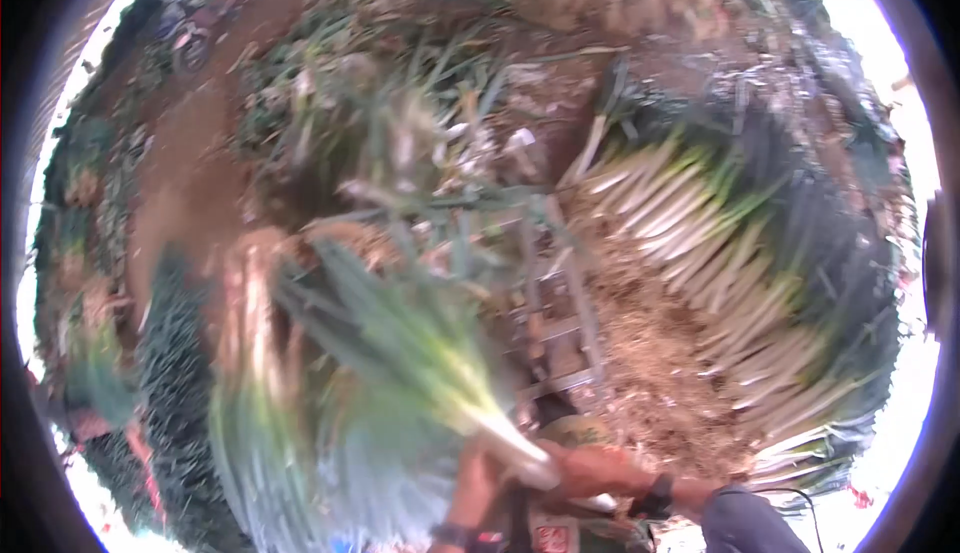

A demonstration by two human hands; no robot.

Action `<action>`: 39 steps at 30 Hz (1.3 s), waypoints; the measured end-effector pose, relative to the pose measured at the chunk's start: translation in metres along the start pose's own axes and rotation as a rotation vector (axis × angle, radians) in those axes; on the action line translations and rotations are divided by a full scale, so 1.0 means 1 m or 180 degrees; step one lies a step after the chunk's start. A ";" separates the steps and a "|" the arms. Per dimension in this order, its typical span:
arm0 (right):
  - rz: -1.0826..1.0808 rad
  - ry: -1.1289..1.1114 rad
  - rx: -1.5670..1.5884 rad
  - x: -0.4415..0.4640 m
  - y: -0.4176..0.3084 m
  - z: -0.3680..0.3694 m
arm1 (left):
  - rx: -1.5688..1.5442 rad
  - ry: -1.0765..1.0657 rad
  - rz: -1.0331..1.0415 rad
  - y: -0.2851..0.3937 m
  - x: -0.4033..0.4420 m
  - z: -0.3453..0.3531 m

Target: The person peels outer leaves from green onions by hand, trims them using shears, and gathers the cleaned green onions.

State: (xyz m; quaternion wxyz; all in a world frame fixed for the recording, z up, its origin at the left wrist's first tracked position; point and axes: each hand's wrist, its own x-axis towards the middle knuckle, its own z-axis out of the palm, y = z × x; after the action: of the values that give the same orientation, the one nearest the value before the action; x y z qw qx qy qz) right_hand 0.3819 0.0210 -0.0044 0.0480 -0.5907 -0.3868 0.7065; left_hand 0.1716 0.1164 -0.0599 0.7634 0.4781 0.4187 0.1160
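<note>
A bunch of long green onions (505, 438) is held low in front of me, white stalks toward me and green leaves fanning to the upper left. My left hand (480, 468) is closed around the lower stalks, its fingers partly hidden. From the right, my right hand (585, 468) meets the white ends and appears closed on them; its fingertips are blurred. Another white stalk end shows just below the right hand. More green onions (235, 413) lie in a heap to the left of the held bunch, leaves toward me.
A long row of green onions (720, 283) lies on the right, white ends pointing left over dry straw (650, 363). A metal frame (560, 338) stands ahead of my hands. Beyond it is a blurred pile of leaves and trimmings (400, 133). Bare soil (190, 173) runs along the left.
</note>
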 end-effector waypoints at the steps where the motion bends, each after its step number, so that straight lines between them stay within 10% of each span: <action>1: -0.0450 0.0435 0.0060 -0.001 0.004 0.013 | -0.0346 0.0023 -0.0167 0.002 0.001 0.001; 6: -0.0940 0.1529 0.0010 -0.003 0.018 0.054 | -0.2898 0.0618 -0.1319 -0.050 0.011 -0.014; 9: -0.0784 0.1682 0.0089 -0.032 -0.008 0.031 | -0.2772 0.0906 -0.1795 -0.014 0.020 0.002; 18: -0.1437 0.2744 0.0940 -0.047 0.056 -0.031 | -0.1345 -0.0537 -0.0751 0.108 0.137 0.111; 22: -0.0203 0.3516 0.1404 -0.110 0.044 -0.104 | -0.0377 -0.1308 -0.0283 0.186 0.192 0.224; 26: -0.1837 0.4876 0.1749 -0.164 0.092 -0.174 | 0.0427 -0.2430 0.0120 0.234 0.220 0.329; 28: -0.1282 0.4569 0.2592 -0.186 0.119 -0.218 | 0.1289 -0.2237 0.0725 0.219 0.223 0.347; 32: -0.0754 0.5146 0.2964 -0.149 0.232 -0.259 | 0.2854 -0.1912 0.1515 0.178 0.227 0.312; 35: 0.0626 0.5051 0.2104 -0.075 0.336 -0.229 | 0.3059 -0.1966 0.0693 0.146 0.220 0.250; 39: 0.0777 0.4528 0.1921 -0.029 0.338 -0.167 | 0.2437 -0.1504 -0.0614 0.066 0.200 0.136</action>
State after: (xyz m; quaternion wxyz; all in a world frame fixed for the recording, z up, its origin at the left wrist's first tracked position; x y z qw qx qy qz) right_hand 0.6680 -0.1479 -0.1860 0.3649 -0.9013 0.0135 0.2331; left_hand 0.4129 0.1794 -0.0847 0.6137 0.6978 0.2885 -0.2308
